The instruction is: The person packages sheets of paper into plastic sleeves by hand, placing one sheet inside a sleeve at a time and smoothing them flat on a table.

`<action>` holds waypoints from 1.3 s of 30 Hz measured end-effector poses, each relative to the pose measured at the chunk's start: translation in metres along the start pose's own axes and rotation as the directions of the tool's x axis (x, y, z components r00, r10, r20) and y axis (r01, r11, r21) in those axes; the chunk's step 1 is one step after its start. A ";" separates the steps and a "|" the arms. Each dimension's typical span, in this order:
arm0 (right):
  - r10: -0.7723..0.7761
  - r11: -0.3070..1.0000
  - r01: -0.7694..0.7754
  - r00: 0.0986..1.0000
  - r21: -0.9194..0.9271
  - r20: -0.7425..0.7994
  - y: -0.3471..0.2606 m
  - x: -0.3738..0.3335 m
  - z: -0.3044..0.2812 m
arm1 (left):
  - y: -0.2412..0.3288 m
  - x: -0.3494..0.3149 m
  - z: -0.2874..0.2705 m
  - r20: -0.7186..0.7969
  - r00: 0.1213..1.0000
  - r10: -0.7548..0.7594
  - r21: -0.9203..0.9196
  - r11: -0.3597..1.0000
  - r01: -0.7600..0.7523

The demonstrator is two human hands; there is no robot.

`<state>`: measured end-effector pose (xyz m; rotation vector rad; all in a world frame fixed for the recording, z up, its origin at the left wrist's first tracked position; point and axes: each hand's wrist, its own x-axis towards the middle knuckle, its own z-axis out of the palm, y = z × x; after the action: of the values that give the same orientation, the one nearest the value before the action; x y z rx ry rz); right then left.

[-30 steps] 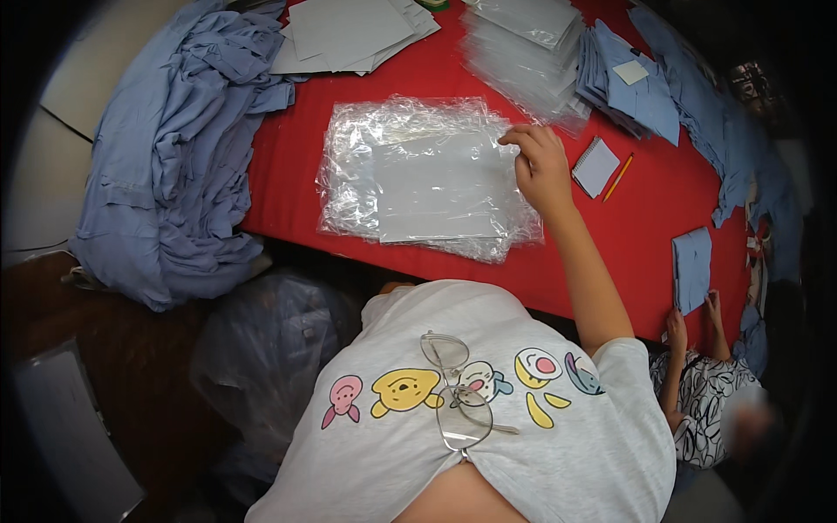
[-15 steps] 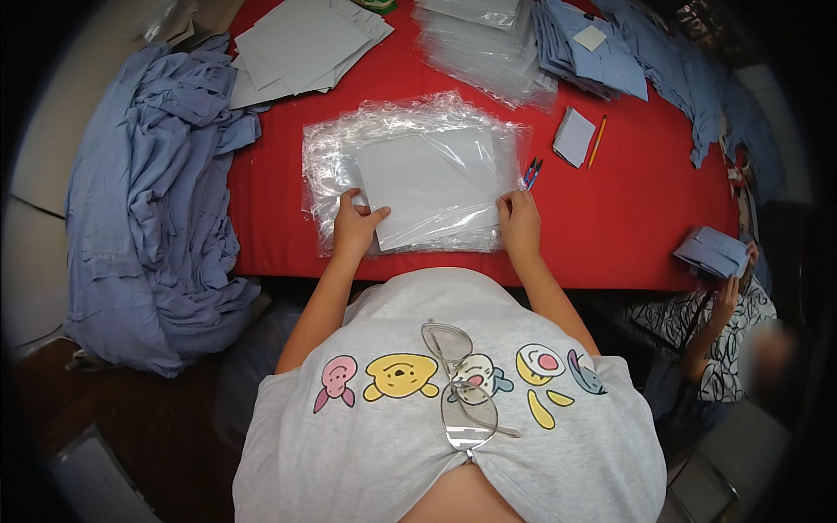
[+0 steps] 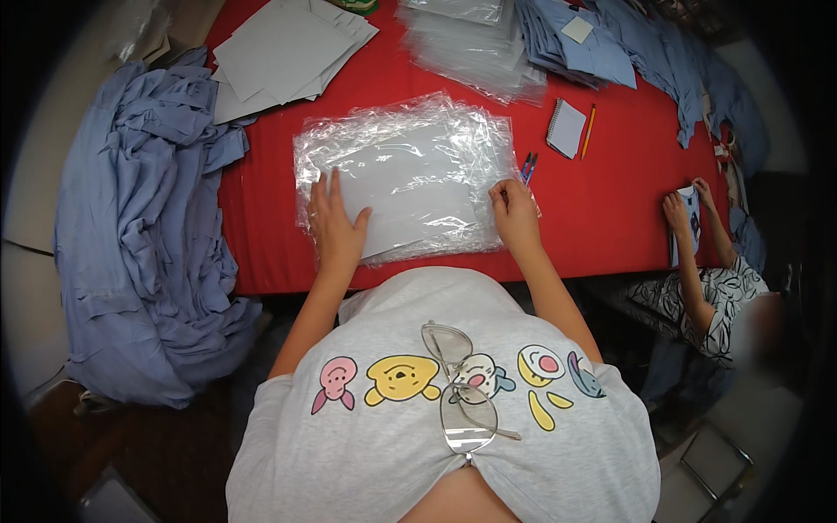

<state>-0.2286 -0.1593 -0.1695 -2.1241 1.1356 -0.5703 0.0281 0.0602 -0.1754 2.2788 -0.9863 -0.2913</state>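
Observation:
A loose stack of clear plastic bags (image 3: 475,131) lies on the red-covered table in front of me. A pale grey sheet of card (image 3: 401,187) is inside the top bag, with glare across the plastic. My left hand (image 3: 336,222) rests flat on the bag's left side, fingers spread. At the right edge, my right hand (image 3: 516,209) has its thumb and forefinger pinched together on the plastic; the other fingers are curled. Just beyond that hand lie small blue-handled snips (image 3: 528,166), partly covered.
Blue cloth (image 3: 139,235) is heaped at the left. Grey card sheets (image 3: 283,48), more clear bags (image 3: 471,52) and folded blue garments (image 3: 584,52) lie along the far side. A spiral notebook (image 3: 567,128) and pencil (image 3: 588,131) sit at right. Another person's hands (image 3: 676,209) hold a garment.
The card lies further left within the bags. My left hand has gone from gripping the edge to lying flat, slightly left. The other person's garment is now held upright at the table edge.

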 end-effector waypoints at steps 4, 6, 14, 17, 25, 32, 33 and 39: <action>0.039 0.997 -0.036 0.998 -0.066 0.040 0.002 -0.001 0.015 | 0.010 0.011 0.066 0.106 0.985 0.138 0.277 0.947 -0.163; 0.022 0.989 -0.023 1.000 -0.143 -0.005 0.008 0.001 0.017 | 0.005 0.009 0.079 0.145 0.979 0.145 0.340 0.922 -0.187; 0.129 0.968 -0.167 0.972 -0.188 -0.197 0.063 0.016 -0.017 | -0.002 0.009 0.083 0.109 0.972 0.206 0.373 0.898 -0.232; 0.378 0.923 -0.381 0.923 0.045 0.069 0.024 0.026 -0.060 | -0.005 0.008 0.081 0.109 0.976 0.189 0.420 0.881 -0.218; -0.363 0.932 0.363 0.931 0.013 0.040 -0.025 0.016 -0.034 | -0.002 0.009 0.082 0.100 0.970 0.220 0.406 0.881 -0.242; -0.297 0.941 0.305 0.952 -0.145 0.074 0.021 0.034 0.025 | -0.004 0.007 0.082 0.088 0.965 0.247 0.391 0.883 -0.262; -0.308 0.942 0.322 0.942 -0.099 0.137 0.023 0.052 0.013 | -0.005 0.006 0.081 0.083 0.967 0.239 0.397 0.883 -0.252; -0.167 0.976 0.145 0.976 -0.161 -0.138 0.053 0.101 -0.012 | 0.002 0.008 0.081 0.095 0.967 0.237 0.385 0.887 -0.255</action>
<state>-0.2124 -0.2708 -0.1921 -2.3480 1.1296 -0.7504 -0.0019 0.0157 -0.2368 2.4692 -1.4541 -0.0343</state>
